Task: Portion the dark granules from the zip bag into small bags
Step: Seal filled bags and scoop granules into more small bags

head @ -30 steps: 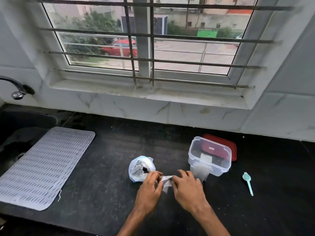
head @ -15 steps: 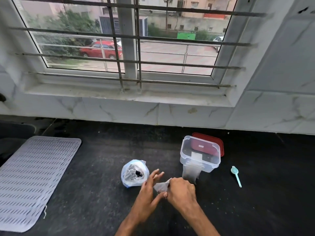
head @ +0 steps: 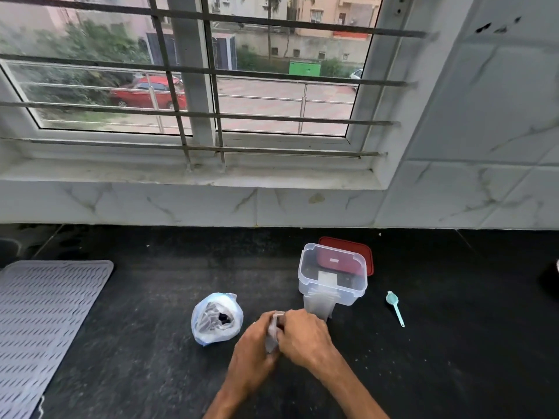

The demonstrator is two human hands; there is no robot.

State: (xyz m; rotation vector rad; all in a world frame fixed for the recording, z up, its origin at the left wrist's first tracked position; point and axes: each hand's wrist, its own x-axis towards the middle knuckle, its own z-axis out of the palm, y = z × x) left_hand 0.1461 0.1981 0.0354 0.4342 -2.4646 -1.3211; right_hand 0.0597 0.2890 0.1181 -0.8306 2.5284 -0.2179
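zip bag (head: 216, 323) with dark granules (head: 223, 317) sits mouth-up, just left of the hands. left hand (head: 252, 349) and right hand (head: 302, 334) both have fingers curled on one small bag (head: 272, 335); probably opening it. Next needs the teal scoop (head: 394, 306), untouched on the right.

Clear plastic tub (head: 332, 284) – speckled matt countertop (head: 453, 343).

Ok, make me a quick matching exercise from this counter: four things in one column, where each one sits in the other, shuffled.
Things: 1 small bag; 2 spoon; 3 red lid; 4 zip bag.
Places: A behind the clear container; B held between left hand and right hand; C right of the clear container; D left of the left hand.
Pairs: 1-B, 2-C, 3-A, 4-D.
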